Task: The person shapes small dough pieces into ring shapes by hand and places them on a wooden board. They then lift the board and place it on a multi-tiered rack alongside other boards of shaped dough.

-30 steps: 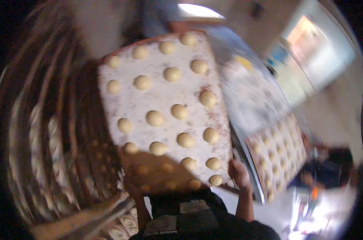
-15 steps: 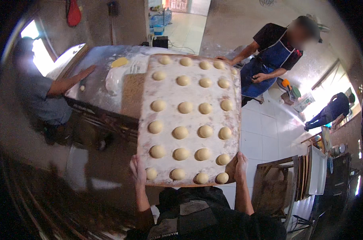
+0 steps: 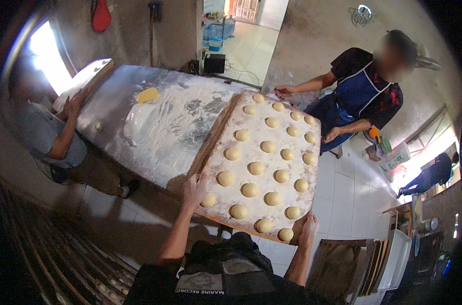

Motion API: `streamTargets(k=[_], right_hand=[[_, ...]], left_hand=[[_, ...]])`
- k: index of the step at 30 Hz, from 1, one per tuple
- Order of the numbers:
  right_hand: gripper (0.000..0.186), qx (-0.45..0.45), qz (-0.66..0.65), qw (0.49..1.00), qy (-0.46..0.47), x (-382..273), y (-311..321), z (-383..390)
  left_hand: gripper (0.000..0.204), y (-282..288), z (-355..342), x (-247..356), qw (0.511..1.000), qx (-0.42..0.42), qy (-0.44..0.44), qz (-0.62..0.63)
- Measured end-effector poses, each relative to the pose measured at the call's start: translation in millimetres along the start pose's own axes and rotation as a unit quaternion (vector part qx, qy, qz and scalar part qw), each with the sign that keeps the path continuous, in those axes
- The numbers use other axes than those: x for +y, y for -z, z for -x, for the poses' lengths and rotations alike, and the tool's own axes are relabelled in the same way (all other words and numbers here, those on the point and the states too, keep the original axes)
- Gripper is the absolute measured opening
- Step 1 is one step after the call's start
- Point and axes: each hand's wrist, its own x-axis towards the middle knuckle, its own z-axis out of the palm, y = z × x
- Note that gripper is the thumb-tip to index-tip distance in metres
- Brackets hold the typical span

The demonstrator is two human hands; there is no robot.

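A wide wooden board (image 3: 249,151), dusted with flour, is held out in front of me with rows of round pale dough balls (image 3: 256,168) on it. My left hand (image 3: 193,189) grips its near left corner, fingers partly hidden by the edge. At the near right corner, my right hand (image 3: 308,229) is closed on the board too. The board slants toward the far left, its left side beside a metal worktable (image 3: 114,96). A co-worker's hand (image 3: 284,91) is close to its far edge; whether it touches, I cannot tell.
Flour (image 3: 175,132) and a yellow scraper (image 3: 148,95) lie on the worktable. A person in grey (image 3: 63,134) stands left; one in a blue apron (image 3: 337,109) stands far right. Poles of a rack (image 3: 78,254) fill the lower left. Upright boards (image 3: 376,264) stand lower right.
The board has swung round and shifted right, uncovering more of the floured table. The person in grey has drawn their hand back toward the table's left end.
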Motion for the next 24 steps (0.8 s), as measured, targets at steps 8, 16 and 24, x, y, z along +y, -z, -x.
streamTargets(k=[8, 16, 24], right_hand=[[0.037, 0.016, -0.017, 0.998, -0.062, 17, 17, 16], [0.037, -0.022, -0.216, 0.961, -0.169, 48, 74, 64], [0.033, -0.319, 0.303, 0.889, 0.130, 107, -66, 193]], left_hand=[[0.059, 0, 21, 5, 0.997, -0.040, 0.009, -0.069], [0.025, 33, 86, -16, 0.971, 0.223, -0.081, 0.025], [0.015, 69, 143, -239, 0.971, 0.226, 0.065, -0.044]])
